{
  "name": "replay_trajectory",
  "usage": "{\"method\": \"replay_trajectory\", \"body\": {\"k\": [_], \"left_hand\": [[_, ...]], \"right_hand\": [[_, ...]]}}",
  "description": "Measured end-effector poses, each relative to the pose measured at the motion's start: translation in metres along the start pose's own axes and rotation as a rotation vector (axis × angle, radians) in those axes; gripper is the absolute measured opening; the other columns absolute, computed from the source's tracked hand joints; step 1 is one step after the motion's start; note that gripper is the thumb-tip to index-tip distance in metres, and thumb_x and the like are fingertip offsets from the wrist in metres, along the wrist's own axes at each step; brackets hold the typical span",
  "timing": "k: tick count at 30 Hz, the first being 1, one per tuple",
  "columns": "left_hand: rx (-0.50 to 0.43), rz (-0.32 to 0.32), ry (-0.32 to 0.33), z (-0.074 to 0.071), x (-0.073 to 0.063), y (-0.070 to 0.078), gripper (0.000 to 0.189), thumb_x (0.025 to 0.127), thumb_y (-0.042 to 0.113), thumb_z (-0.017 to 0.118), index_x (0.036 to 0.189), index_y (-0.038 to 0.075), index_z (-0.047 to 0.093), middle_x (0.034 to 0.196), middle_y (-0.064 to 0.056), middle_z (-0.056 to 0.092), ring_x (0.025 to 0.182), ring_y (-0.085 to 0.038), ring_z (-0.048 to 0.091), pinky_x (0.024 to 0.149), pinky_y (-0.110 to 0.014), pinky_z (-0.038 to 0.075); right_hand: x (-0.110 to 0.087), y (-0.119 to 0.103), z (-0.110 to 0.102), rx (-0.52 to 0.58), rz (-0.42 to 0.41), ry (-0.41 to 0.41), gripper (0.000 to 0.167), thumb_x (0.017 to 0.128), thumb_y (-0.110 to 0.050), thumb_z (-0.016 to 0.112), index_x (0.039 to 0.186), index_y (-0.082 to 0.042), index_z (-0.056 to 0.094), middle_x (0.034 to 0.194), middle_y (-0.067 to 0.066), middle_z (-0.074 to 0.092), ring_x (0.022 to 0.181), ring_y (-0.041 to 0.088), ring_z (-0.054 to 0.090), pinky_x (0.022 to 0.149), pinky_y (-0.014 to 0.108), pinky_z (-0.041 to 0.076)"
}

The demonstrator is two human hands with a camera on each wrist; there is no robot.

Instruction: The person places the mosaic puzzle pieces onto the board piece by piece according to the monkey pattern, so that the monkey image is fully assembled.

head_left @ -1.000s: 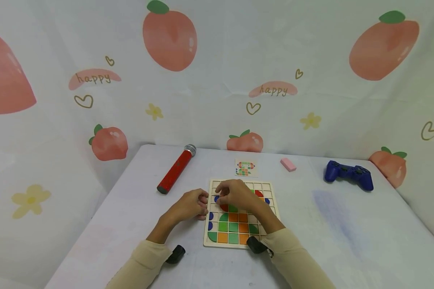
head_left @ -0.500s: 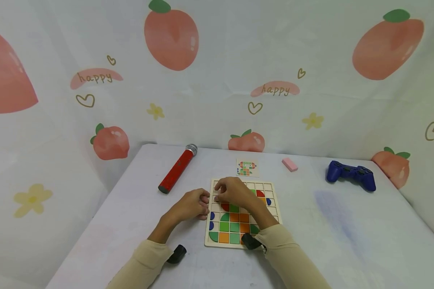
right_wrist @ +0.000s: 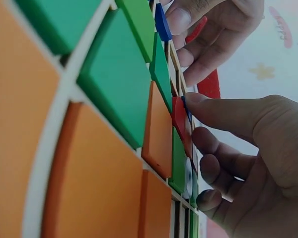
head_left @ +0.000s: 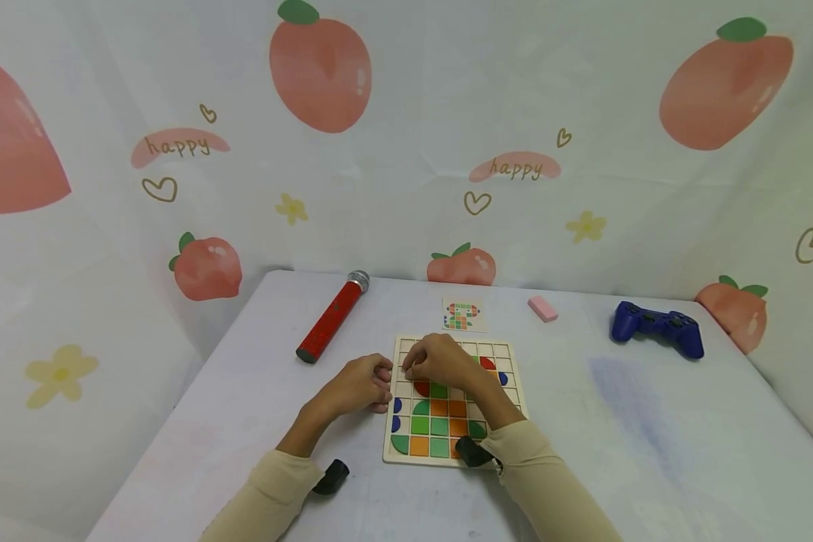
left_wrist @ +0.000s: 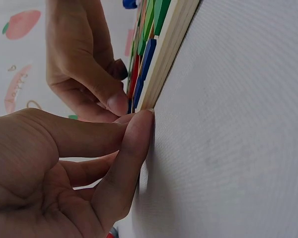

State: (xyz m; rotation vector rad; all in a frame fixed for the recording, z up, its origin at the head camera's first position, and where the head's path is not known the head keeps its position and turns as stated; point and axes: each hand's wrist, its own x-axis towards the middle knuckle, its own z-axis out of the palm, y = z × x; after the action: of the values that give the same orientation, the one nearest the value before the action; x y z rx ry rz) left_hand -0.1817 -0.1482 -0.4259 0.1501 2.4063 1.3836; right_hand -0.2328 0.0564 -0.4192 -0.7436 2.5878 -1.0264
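A wooden grid board (head_left: pixel 508 350) with red, green, orange and blue shaped pieces lies on the table. At its left edge is my left hand (head_left: pixel 360 385), thumb and index finger meeting on the rim in the left wrist view. My right hand (head_left: pixel 443 360) is over the board's upper left part. In the right wrist view, its thumb tip lies against a small blue half-round piece (right_wrist: pixel 186 109) beside a red piece (right_wrist: pixel 179 116); the other fingers are curled. That blue piece is covered by fingers in the head view. Other blue half-rounds (head_left: pixel 397 405) sit along the left column.
A pattern card (head_left: pixel 464 315) lies behind the board, with a pink eraser (head_left: pixel 543 309) to its right. A red microphone (head_left: pixel 332 316) is at the back left. Toward the right stands a blue game controller (head_left: pixel 657 329). A printed curtain hangs behind the table (head_left: pixel 583 452).
My right hand has shifted slightly over the same spot, and its fingers now cover the blue half-round seen earlier. The left hand stays at the board's edge.
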Motion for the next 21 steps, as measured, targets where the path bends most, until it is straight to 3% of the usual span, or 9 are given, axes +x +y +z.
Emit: {"method": "replay_trajectory", "body": {"k": [10,21], "left_hand": [[0.002,0.004,-0.002,0.0,0.002,-0.002,0.045,0.092,-0.008,0.072,0.135,-0.005,0.059,0.107,-0.011,0.061,0.084,-0.019,0.065,0.073,-0.028,0.066],[0.079,0.029,0.012,-0.001,-0.001,-0.001,0.045,0.093,0.0,0.072,0.136,-0.006,0.061,0.103,-0.008,0.063,0.082,-0.018,0.064,0.075,-0.028,0.065]], "right_hand": [[-0.012,0.005,-0.015,-0.032,0.004,0.05,0.013,0.099,-0.017,0.073,0.107,-0.014,0.082,0.093,-0.003,0.072,0.086,0.017,0.06,0.072,0.029,0.054],[-0.07,0.046,-0.054,-0.071,0.079,0.129,0.02,0.099,-0.019,0.073,0.115,-0.009,0.078,0.091,-0.001,0.066,0.085,0.018,0.06,0.069,0.029,0.053]]}}
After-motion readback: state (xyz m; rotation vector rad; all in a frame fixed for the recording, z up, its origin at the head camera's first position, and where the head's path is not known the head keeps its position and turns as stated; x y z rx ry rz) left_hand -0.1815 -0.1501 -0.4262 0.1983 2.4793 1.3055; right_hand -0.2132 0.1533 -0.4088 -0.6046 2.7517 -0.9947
